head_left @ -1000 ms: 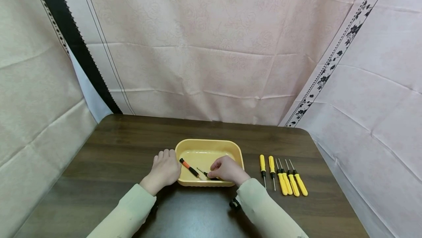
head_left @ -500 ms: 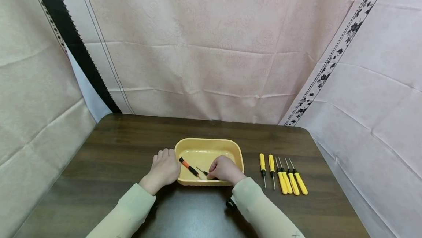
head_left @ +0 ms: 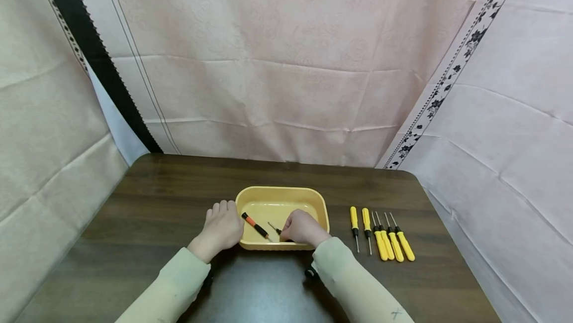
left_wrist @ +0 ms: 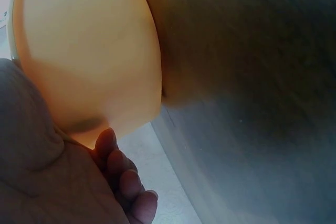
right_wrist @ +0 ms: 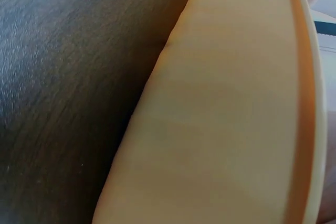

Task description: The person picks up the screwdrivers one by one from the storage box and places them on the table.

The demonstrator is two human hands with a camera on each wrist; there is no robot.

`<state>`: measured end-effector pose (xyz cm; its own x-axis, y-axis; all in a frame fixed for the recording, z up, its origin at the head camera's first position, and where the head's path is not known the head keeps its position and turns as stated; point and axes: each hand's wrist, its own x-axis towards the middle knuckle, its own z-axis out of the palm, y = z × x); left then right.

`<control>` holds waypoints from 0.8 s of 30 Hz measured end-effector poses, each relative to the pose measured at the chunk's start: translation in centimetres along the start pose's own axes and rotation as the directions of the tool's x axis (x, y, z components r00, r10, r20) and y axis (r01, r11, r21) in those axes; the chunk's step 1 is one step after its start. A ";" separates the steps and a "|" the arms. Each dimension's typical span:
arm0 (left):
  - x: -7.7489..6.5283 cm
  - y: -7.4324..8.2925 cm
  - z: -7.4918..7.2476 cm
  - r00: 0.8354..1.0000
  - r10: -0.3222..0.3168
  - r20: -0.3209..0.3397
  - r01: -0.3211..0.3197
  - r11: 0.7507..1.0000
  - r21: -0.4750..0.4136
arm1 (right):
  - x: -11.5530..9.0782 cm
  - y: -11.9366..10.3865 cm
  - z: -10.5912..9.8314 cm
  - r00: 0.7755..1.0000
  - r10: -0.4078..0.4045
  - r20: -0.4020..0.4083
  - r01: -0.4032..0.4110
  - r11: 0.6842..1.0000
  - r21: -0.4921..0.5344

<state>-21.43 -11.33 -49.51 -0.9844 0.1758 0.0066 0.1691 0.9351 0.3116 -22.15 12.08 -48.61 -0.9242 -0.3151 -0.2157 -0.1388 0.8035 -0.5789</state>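
Observation:
A yellow plastic tray (head_left: 281, 192) stands on the table; its outer wall (left_wrist: 100, 40) fills much of the left wrist view. My left hand (head_left: 223, 224) holds the tray's left end, fingers bent against it. My right hand (head_left: 304, 227) reaches over the near rim and pinches a small screwdriver (head_left: 274, 227) inside. Its thin shaft points up and left, while most of its handle is hidden under my fingers. Left of it lies an orange-and-black screwdriver (head_left: 255, 226), slanted in the tray. The right wrist view shows only the tray's wall (right_wrist: 220, 103), not the fingertips.
Right of the tray, several yellow-handled screwdrivers lie in a row. Two (head_left: 354, 228) have shafts toward me; the others (head_left: 392, 243) point away. The dark wooden table (head_left: 188, 178) ends before hanging pale cloths (head_left: 268, 89).
My right fingers have lowered and closed around the small screwdriver's handle, and its shaft has shifted slightly. The left hand keeps its place at the tray. The head view has shifted slightly.

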 end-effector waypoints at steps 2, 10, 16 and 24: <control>0.0 0.0 0.0 1.000 -0.003 0.008 0.003 1.000 0.002 | 0.0 0.2 -0.1 1.000 -0.003 -0.028 0.004 0.999 0.033; -0.1 0.0 -0.3 1.000 -0.005 0.012 0.005 1.000 0.004 | -0.5 1.0 -2.6 0.993 -0.037 -0.115 0.082 0.909 0.409; 0.0 -0.1 -0.2 1.000 -0.009 0.013 0.009 1.000 0.016 | -1.1 1.8 -4.5 0.996 0.024 -0.091 0.039 0.775 0.631; 0.0 0.1 -0.2 1.000 -0.017 0.019 0.017 1.000 0.000 | -2.6 4.4 -7.1 0.981 0.096 -0.169 0.037 0.762 0.647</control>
<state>-21.43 -11.29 -49.28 -0.9861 0.1656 -0.0166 0.1522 0.9378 0.3121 -22.91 20.01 -45.04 -0.9801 -0.1465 -0.1341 0.0901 0.2737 -0.9576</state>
